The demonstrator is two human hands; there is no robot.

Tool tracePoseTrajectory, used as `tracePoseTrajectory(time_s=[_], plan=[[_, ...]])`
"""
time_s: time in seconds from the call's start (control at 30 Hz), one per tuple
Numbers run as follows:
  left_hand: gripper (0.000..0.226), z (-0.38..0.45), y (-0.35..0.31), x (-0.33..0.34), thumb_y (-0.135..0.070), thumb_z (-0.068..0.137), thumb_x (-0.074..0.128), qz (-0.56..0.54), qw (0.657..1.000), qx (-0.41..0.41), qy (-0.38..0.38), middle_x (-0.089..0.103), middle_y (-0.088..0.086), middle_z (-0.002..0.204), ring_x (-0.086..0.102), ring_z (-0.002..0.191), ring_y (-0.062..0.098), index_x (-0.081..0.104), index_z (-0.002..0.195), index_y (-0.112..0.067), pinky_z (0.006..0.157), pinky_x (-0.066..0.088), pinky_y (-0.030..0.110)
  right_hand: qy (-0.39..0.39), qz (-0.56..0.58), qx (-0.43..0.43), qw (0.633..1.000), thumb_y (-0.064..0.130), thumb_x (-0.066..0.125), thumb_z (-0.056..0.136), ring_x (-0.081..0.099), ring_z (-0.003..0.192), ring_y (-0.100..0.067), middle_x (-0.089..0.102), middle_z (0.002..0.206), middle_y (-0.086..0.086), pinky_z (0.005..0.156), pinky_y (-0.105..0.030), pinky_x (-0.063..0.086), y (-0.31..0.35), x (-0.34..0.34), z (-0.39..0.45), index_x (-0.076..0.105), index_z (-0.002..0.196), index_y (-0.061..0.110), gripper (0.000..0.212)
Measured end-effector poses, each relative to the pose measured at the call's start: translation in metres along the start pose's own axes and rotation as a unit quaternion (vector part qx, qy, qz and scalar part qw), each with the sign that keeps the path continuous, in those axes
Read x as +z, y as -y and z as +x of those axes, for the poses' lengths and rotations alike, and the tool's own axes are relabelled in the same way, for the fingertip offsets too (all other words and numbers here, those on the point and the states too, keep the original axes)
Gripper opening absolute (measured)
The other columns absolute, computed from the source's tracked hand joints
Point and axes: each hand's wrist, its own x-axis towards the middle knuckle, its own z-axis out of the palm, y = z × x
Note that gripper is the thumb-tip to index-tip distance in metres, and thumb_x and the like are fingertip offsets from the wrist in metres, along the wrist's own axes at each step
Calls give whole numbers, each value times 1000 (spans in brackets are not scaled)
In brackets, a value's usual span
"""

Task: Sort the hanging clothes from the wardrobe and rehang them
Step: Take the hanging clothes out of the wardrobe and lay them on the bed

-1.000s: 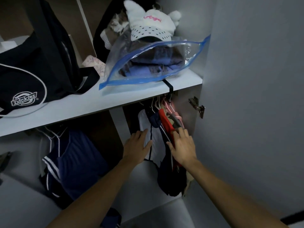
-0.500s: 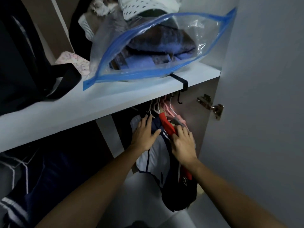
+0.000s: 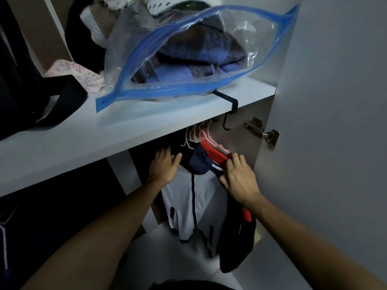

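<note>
Wardrobe entry, hanging section under the shelf.

Left hand — fingers straight and slightly spread, flat against the left shoulder of the white jacket, holding nothing. I judge it is there to steady that jacket and push it aside, so a gap opens to the right of it.

Right hand — fingers curled, pinching the shoulder of the red-and-navy top that hangs just right of the white jacket. The grip sits high, near the hanger, where I judge the garment can be slid along or lifted off without dragging its neighbours.

Hangers — a tight bunch of pale and pink hooks above and between my hands, reaching up behind the shelf edge. The rail itself is hidden by the shelf.

Dark garment — hangs below my right wrist, part of the same bunch; whether it belongs to the red top I cannot tell.

Above my hands, on the shelf: a clear bag with a blue zip edge, holding folded blue and brown cloth, overhanging the front edge. A black hook clips over the shelf just above my right hand. Door stands open to the right, its hinge beside the hook.

Stage, as I judge it: separating one piece from the bunch — nothing is off the rail yet.
</note>
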Motion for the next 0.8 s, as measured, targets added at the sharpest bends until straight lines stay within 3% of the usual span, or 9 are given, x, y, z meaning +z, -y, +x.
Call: tracePoseTrajectory(time_s=[0.13, 0.2, 0.27, 0.37, 0.47, 0.53, 0.6, 0.7, 0.8], plan=[[91, 2, 32, 5, -74, 94, 9, -40, 999, 16, 30, 34, 7, 166, 31, 152, 30, 32, 163, -18, 124, 25, 45, 9, -19, 21, 1000, 32, 63, 85, 46, 99, -31, 48, 114, -12, 70, -45, 52, -1, -8, 7, 61, 99, 5, 31], [92, 6, 45, 6, -69, 92, 5, -47, 997, 31, 43, 29, 5, 169, 27, 156, 27, 30, 164, -17, 127, 17, 38, 23, -34, 34, 999, 35, 61, 87, 45, 99, -30, 46, 113, -9, 72, -45, 51, 1, -11, 9, 64, 115, 5, 42], [73, 5, 48, 2, -59, 102, 26, -39, 997, 23, 59, 28, 4, 169, 28, 154, 30, 32, 163, -20, 125, 20, 39, 41, -49, 46, 997, 40, 57, 90, 44, 101, -28, 45, 115, -7, 75, -41, 48, 1, -14, 11, 59, 136, 8, 56], [51, 4, 49, -2, -35, 107, 54, -38, 998, 21, 46, 42, 10, 159, 36, 143, 38, 47, 155, -19, 116, 32, 42, 37, -36, 59, 997, 39, 56, 90, 47, 99, -29, 47, 113, -10, 74, -43, 49, 3, -19, 10, 64, 121, 8, 45], [38, -1, 52, -8, -44, 105, 54, -46, 998, 1, 49, 54, 13, 138, 44, 131, 39, 58, 133, -17, 103, 40, 43, 51, 16, 81, 995, 33, 55, 94, 58, 97, -35, 57, 108, -13, 69, -41, 46, 4, -26, 10, 58, 114, 8, 32], [42, -12, 59, -10, -50, 106, 49, -45, 997, -18, 64, 57, 14, 136, 47, 128, 39, 58, 126, -15, 98, 42, 44, 59, 42, 103, 992, 32, 52, 98, 64, 93, -37, 65, 103, -12, 64, -37, 39, 2, -29, 10, 52, 116, 11, 27], [42, -27, 66, -13, -49, 107, 48, -33, 999, -20, 17, 63, 17, 128, 52, 120, 40, 61, 118, -11, 89, 43, 43, 64, 44, 99, 992, 32, 48, 100, 66, 88, -38, 69, 98, -13, 62, -37, 37, -2, -31, 10, 47, 119, 14, 25], [42, -43, 75, -20, -47, 106, 51, -12, 997, -11, -76, 69, 20, 100, 62, 98, 43, 65, 101, -8, 74, 49, 45, 58, 61, 62, 994, 38, 41, 106, 67, 93, -38, 70, 100, -14, 65, -37, 38, -1, -38, 8, 42, 137, 26, 34], [54, -51, 81, -31, -65, 102, 42, -21, 989, -5, -149, 69, 16, 82, 65, 77, 42, 68, 94, -18, 63, 53, 44, 51, 41, 62, 996, 47, 38, 110, 69, 88, -36, 72, 93, -9, 64, -36, 40, 7, -45, 12, 38, 153, 44, 43]])
